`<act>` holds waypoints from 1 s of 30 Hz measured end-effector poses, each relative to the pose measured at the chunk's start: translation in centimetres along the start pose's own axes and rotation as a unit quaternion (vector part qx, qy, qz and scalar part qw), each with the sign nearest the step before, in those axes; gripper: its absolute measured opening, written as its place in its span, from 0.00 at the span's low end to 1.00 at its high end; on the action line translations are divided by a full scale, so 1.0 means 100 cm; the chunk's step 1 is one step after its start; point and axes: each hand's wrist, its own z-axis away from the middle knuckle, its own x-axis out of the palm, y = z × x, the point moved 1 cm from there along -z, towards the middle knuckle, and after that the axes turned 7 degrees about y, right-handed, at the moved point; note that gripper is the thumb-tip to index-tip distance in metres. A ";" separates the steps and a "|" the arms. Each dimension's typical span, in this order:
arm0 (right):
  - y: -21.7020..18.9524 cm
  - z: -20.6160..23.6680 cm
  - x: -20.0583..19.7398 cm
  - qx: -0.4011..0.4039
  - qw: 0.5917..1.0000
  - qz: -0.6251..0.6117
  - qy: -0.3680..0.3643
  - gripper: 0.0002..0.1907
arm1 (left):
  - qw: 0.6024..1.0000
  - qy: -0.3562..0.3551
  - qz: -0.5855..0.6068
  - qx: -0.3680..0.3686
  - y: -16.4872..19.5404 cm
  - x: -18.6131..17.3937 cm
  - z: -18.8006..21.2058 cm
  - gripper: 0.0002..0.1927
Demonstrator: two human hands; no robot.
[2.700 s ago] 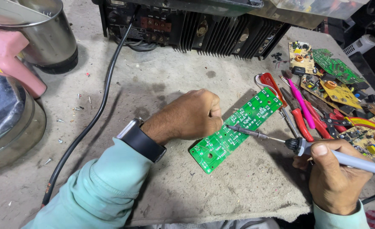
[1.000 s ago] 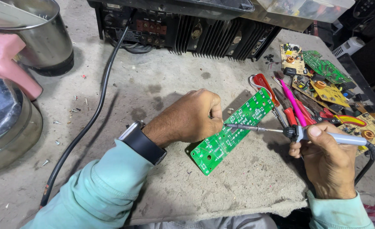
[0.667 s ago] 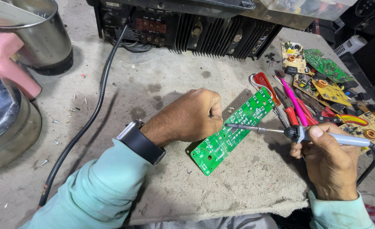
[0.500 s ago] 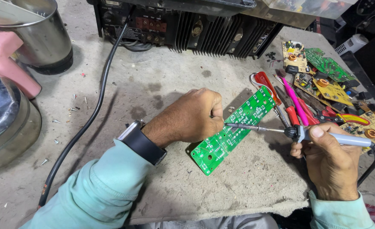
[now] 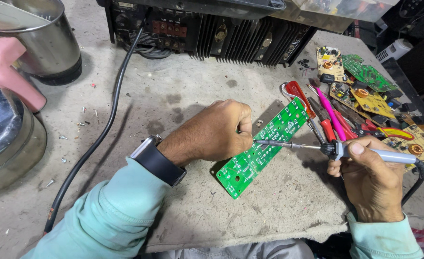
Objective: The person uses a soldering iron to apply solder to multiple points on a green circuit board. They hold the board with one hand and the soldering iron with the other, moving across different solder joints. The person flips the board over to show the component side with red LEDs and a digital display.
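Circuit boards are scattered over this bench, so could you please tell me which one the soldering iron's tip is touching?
The long green circuit board under the left hand; the other boards lie untouched at the far right.

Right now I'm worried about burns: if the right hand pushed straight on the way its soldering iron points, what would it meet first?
Probably the left hand, whose fingers lie just past the iron's tip on the green circuit board; depth is unclear.

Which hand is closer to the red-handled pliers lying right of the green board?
Right. The right hand, gripping the soldering iron, sits just below the red-handled pliers. The left hand rests on the green circuit board, farther to their left.
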 end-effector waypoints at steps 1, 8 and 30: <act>0.000 0.000 0.000 -0.001 1.000 -0.003 -0.004 0.10 | 1.000 -0.005 0.001 -0.011 0.001 -0.001 0.000 0.05; -0.001 0.002 -0.004 -0.027 0.999 0.004 -0.028 0.08 | 1.000 -0.016 0.010 -0.021 0.006 -0.004 0.002 0.04; -0.025 0.016 -0.078 -0.149 0.972 -0.161 0.083 0.04 | 0.999 -0.023 0.046 0.008 0.010 -0.006 0.006 0.06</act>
